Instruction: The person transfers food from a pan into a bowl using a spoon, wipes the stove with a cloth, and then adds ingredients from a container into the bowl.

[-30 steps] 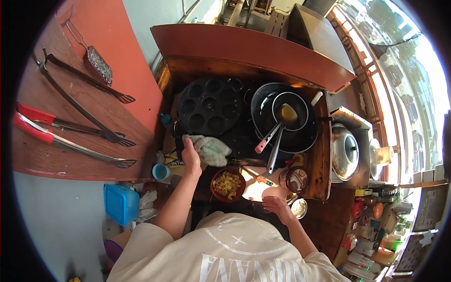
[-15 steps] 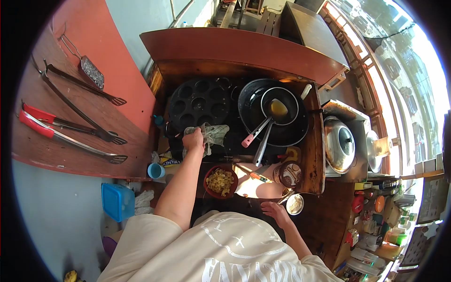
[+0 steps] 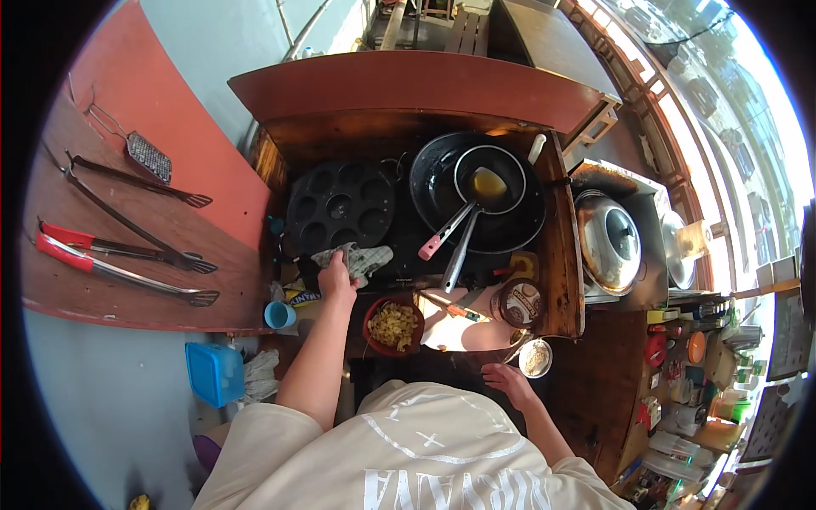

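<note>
My left hand is closed on a checked grey-green cloth. The cloth is bunched at the near edge of a black pan with several round wells. Whether a pan handle lies inside the cloth is hidden. My right hand hangs with loosely spread fingers and holds nothing. Close beside it is a small white bowl of pale, crumbly contents. Between my arms stands a reddish bowl of yellowish chopped food.
A large black wok holds a smaller pan with a ladle in it. A brown-lidded jar stands near the right wooden wall. Tongs hang at left. A lidded pot sits at right.
The view has tilted slightly. My left hand, with the cloth, and the welled pan appear a little nearer to me. My right hand stays by the white bowl.
</note>
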Demonstrator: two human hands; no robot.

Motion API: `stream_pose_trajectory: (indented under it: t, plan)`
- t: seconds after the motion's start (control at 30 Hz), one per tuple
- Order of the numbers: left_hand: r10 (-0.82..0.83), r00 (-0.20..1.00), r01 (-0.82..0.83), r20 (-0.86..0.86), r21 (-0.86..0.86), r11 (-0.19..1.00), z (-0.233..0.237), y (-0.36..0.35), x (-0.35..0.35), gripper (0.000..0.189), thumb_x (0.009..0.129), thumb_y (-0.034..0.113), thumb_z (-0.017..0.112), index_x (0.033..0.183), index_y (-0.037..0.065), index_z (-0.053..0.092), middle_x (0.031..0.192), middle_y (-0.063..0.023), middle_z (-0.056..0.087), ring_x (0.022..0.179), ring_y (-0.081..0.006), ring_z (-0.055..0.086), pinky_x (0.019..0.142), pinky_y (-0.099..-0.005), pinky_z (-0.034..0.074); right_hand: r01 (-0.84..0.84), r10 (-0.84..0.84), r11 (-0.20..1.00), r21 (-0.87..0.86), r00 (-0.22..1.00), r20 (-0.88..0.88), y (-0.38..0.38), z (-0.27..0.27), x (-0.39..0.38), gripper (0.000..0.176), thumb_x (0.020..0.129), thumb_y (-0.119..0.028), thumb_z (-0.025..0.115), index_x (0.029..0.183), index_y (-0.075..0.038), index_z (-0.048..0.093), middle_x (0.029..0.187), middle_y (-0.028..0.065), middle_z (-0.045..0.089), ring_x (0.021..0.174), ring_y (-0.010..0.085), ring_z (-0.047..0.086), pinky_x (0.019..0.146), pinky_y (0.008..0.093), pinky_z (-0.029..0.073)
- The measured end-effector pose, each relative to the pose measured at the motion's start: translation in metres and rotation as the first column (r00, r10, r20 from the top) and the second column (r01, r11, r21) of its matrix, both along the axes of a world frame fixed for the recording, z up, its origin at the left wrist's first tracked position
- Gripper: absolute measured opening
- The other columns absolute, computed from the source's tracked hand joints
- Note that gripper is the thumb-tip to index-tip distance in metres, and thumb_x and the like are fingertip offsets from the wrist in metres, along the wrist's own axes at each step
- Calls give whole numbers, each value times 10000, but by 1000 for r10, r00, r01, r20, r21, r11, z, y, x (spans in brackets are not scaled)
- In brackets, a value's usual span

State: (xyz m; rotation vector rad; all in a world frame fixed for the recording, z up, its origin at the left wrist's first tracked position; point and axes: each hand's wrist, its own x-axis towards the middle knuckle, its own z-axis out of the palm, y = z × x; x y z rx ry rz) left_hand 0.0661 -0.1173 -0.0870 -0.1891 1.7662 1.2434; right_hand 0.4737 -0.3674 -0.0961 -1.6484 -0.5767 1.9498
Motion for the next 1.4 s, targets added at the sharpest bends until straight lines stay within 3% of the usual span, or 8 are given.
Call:
stream_pose_trajectory:
  t: [0.2, 0.27, 0.5, 0.7, 0.8, 1.0, 1.2, 1.4]
  plan:
    - [15, 996, -6, -87, 100, 995, -13, -17, -7, 279, 846, 333, 722, 893, 79, 615, 813, -36, 628, 659, -186, 606, 502, -372, 400, 9, -10, 1000, 5, 1000, 30, -4, 9, 3, 442, 1012, -344, 503, 1265, 5, 602, 1233, 116, 650, 1120, 227, 621, 964, 364, 479]
    - [18, 998, -25, 54, 127, 992, -8, -21, -11, 242, 854, 327, 709, 895, 103, 622, 807, -16, 639, 638, -177, 609, 493, -371, 392, 17, -17, 1000, 4, 999, 32, -7, 10, 6, 438, 1013, -338, 503, 1267, 6, 600, 1231, 117, 650, 1121, 228, 621, 962, 363, 482]
    - [-110, 973, 46, 202, 296, 954, -20, -22, -27, 278, 878, 326, 681, 1063, 121, 650, 1026, -20, 682, 948, -206, 662, 782, -422, 497, 60, -61, 998, 29, 996, 58, -9, 21, 8, 432, 1014, -316, 501, 1276, 16, 591, 1236, 132, 647, 1130, 243, 620, 976, 377, 484]
    - [-192, 901, -58, 390, 545, 837, -18, -36, -21, 261, 894, 278, 678, 1099, 117, 656, 1092, -29, 688, 1018, -213, 654, 886, -449, 500, 74, -79, 996, 54, 994, 82, -13, 43, 2, 434, 1014, -311, 495, 1281, 19, 588, 1247, 140, 640, 1136, 255, 617, 976, 389, 482]
    - [-182, 922, -12, 341, 495, 869, -23, -32, -23, 263, 895, 276, 669, 1101, 113, 659, 1095, -30, 685, 1027, -206, 650, 899, -426, 497, 72, -76, 996, 44, 993, 89, -15, 47, 0, 435, 1013, -312, 497, 1279, 20, 588, 1247, 141, 641, 1134, 256, 618, 979, 391, 482]
    - [-14, 981, -51, 195, 322, 945, -22, -25, -24, 235, 844, 261, 680, 1003, 88, 669, 955, -31, 676, 883, -188, 664, 758, -390, 504, 86, -89, 996, 37, 991, 97, -13, 47, -5, 435, 1011, -311, 504, 1276, 22, 590, 1243, 142, 644, 1134, 257, 619, 977, 391, 487]
    - [-42, 991, -11, 128, 393, 920, -5, -41, -17, 202, 822, 243, 699, 888, 60, 642, 832, -12, 665, 712, -165, 661, 570, -315, 466, 83, -89, 993, 83, 994, 61, -10, 63, -12, 442, 1009, -310, 510, 1283, 29, 587, 1247, 150, 641, 1143, 263, 617, 989, 394, 483]
    - [-26, 999, 14, 22, 428, 903, 15, -65, -17, 167, 841, 274, 688, 871, 111, 670, 858, 10, 676, 791, -143, 664, 668, -351, 471, 33, -36, 991, 127, 999, 21, -3, 68, 6, 450, 1003, -316, 515, 1279, 32, 590, 1253, 156, 638, 1157, 273, 612, 1011, 401, 473]
